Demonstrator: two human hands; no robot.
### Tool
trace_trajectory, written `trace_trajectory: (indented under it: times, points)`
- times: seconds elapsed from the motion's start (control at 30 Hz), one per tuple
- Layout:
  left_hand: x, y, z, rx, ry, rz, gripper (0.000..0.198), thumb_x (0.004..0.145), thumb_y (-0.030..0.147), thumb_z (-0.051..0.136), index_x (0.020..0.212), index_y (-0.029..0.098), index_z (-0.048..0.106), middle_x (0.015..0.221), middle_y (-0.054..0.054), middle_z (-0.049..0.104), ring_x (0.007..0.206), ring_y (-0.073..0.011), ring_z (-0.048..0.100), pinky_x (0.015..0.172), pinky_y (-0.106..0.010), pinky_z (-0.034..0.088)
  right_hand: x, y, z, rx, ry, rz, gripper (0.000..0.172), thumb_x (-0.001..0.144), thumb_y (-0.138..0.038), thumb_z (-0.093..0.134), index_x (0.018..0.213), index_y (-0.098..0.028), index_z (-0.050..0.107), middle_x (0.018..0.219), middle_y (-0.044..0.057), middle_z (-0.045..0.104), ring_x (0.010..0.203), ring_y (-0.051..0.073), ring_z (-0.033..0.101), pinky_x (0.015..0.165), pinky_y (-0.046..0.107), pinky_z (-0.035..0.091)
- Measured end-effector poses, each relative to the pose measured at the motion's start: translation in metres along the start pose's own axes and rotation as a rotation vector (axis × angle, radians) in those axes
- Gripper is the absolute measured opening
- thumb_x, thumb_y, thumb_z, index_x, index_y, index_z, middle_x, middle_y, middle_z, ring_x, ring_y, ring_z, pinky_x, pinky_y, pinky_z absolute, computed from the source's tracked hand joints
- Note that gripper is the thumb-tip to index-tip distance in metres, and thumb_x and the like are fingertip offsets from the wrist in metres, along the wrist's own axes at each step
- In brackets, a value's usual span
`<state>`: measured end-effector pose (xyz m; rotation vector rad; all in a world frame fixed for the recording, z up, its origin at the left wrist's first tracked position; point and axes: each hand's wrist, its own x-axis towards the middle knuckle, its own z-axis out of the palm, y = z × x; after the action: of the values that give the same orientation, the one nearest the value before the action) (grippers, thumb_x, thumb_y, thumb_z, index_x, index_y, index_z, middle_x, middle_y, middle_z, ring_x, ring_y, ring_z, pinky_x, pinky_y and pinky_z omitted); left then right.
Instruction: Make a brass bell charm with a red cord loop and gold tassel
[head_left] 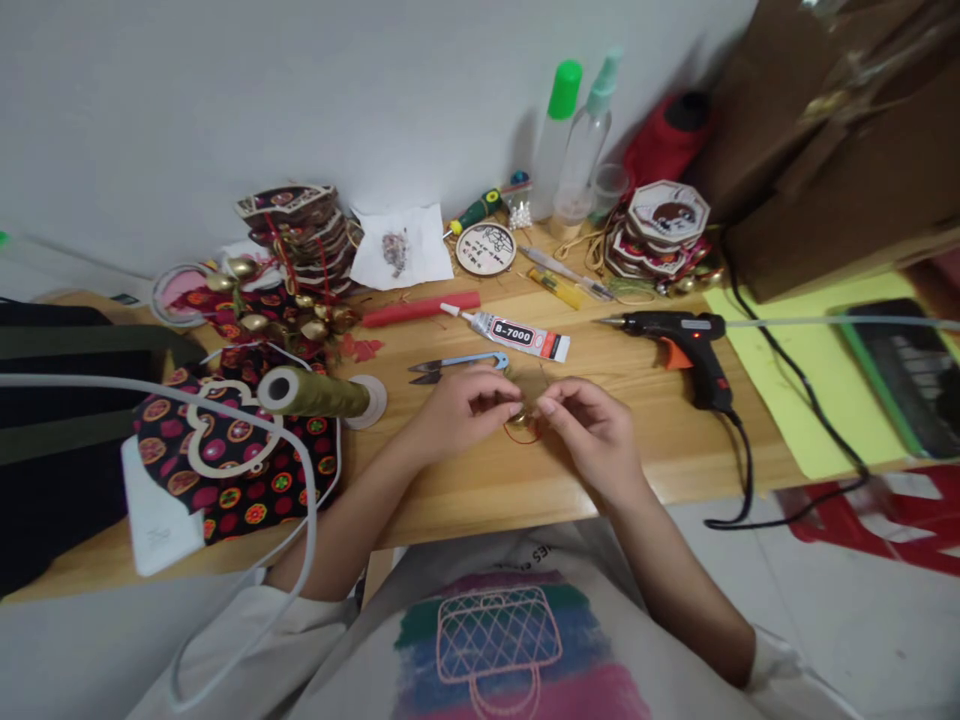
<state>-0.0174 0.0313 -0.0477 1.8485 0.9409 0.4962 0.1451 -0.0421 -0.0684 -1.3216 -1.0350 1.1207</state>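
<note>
My left hand point(472, 408) is closed in a pinch, thumb and forefinger meeting at a small gold bell point(520, 419). From the bell a thin red cord point(523, 441) loops just above the wooden tabletop. Facing it from the right, my right hand point(592, 432) pinches the cord, thumb against forefinger; the exact grip points are partly hidden by the fingers. Just beyond my left hand lie blue-handled thread snips point(465, 362). A B-7000 glue tube point(517, 335) rests farther back.
A hot glue gun point(679, 340) with a red light and black cord lies right. At left stand an olive thread spool point(322, 395) and patterned fabric point(300, 480). Octagonal wooden pieces point(667, 215), bottles point(581, 150) and a cardboard box point(855, 190) line the back.
</note>
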Motion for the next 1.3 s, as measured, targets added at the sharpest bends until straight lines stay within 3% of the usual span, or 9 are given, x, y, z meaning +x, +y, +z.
trace_trajectory:
  times: [0.3,0.43,0.63,0.83,0.93,1.0,1.1,1.2,1.3]
  points:
    - [-0.002,-0.004,0.003,-0.149,0.039,-0.105,0.020,0.081,0.029,0.058,0.087,0.013,0.068,0.072,-0.003,0.069,0.057,-0.0100,0.058,0.052,-0.020,0.044,0.004,-0.001,0.000,0.036,0.127,-0.044,0.022,0.077,-0.040,0.068,0.076,-0.020,0.060,0.065,0.000,0.064,0.058,0.012,0.059,0.059,0.025,0.051]
    - [-0.003,-0.005,0.003,-0.301,-0.017,-0.185,0.023,0.080,0.033,0.061,0.092,0.013,0.064,0.070,-0.003,0.068,0.054,-0.0110,0.062,0.048,-0.020,0.045,0.003,0.000,-0.001,0.068,0.137,-0.045,0.021,0.078,-0.038,0.069,0.076,-0.019,0.060,0.066,-0.001,0.063,0.059,0.011,0.058,0.059,0.024,0.050]
    - [-0.006,-0.002,-0.004,-0.335,-0.091,-0.199,0.019,0.079,0.026,0.062,0.092,0.013,0.065,0.080,-0.005,0.070,0.054,-0.0097,0.062,0.051,-0.022,0.048,0.001,-0.003,-0.005,0.163,0.015,0.011,0.019,0.079,-0.036,0.069,0.075,-0.019,0.061,0.062,-0.003,0.060,0.055,0.009,0.054,0.055,0.022,0.046]
    - [-0.006,0.000,-0.012,-0.129,-0.030,0.011,0.007,0.072,0.018,0.067,0.076,0.016,0.071,0.090,-0.009,0.070,0.084,-0.0172,0.063,0.067,-0.026,0.049,0.002,-0.004,-0.006,0.123,-0.152,0.033,0.017,0.078,-0.034,0.069,0.074,-0.019,0.061,0.064,-0.002,0.058,0.057,0.009,0.052,0.057,0.023,0.044]
    - [-0.006,0.000,-0.009,-0.319,0.072,-0.010,0.011,0.068,0.016,0.069,0.079,0.016,0.070,0.092,-0.007,0.068,0.079,-0.0144,0.062,0.070,-0.027,0.049,0.001,-0.001,-0.005,0.065,-0.253,0.014,0.015,0.080,-0.031,0.067,0.077,-0.018,0.061,0.068,-0.002,0.057,0.061,0.010,0.051,0.058,0.023,0.042]
    - [-0.006,0.001,-0.005,-0.526,0.078,-0.074,0.015,0.067,0.017,0.070,0.081,0.015,0.068,0.084,-0.005,0.067,0.074,-0.0134,0.062,0.068,-0.026,0.049,-0.001,0.000,-0.005,0.041,-0.291,0.002,0.013,0.082,-0.030,0.065,0.079,-0.018,0.061,0.069,-0.001,0.056,0.063,0.010,0.051,0.060,0.023,0.042]
    - [-0.007,0.002,0.001,-0.670,0.060,-0.158,0.017,0.066,0.016,0.071,0.081,0.013,0.062,0.072,-0.002,0.064,0.068,-0.0117,0.061,0.065,-0.025,0.048,-0.002,0.003,-0.005,0.041,-0.286,0.000,0.012,0.082,-0.029,0.065,0.080,-0.018,0.061,0.070,-0.001,0.057,0.063,0.010,0.052,0.060,0.023,0.042]
    - [-0.007,0.004,0.007,-0.662,0.120,-0.163,0.028,0.063,0.009,0.072,0.084,0.016,0.055,0.084,0.000,0.063,0.075,-0.0097,0.063,0.071,-0.023,0.048,-0.002,0.004,-0.004,0.048,-0.242,0.006,0.012,0.081,-0.030,0.066,0.079,-0.018,0.062,0.070,-0.001,0.059,0.063,0.010,0.053,0.060,0.023,0.043]
    - [-0.006,0.003,0.011,-0.702,0.094,-0.193,0.038,0.063,0.006,0.072,0.090,0.018,0.047,0.088,0.001,0.063,0.077,-0.0087,0.064,0.072,-0.022,0.048,-0.001,0.002,-0.003,0.074,-0.189,0.007,0.014,0.080,-0.031,0.068,0.079,-0.019,0.062,0.070,-0.001,0.062,0.063,0.010,0.056,0.061,0.023,0.045]
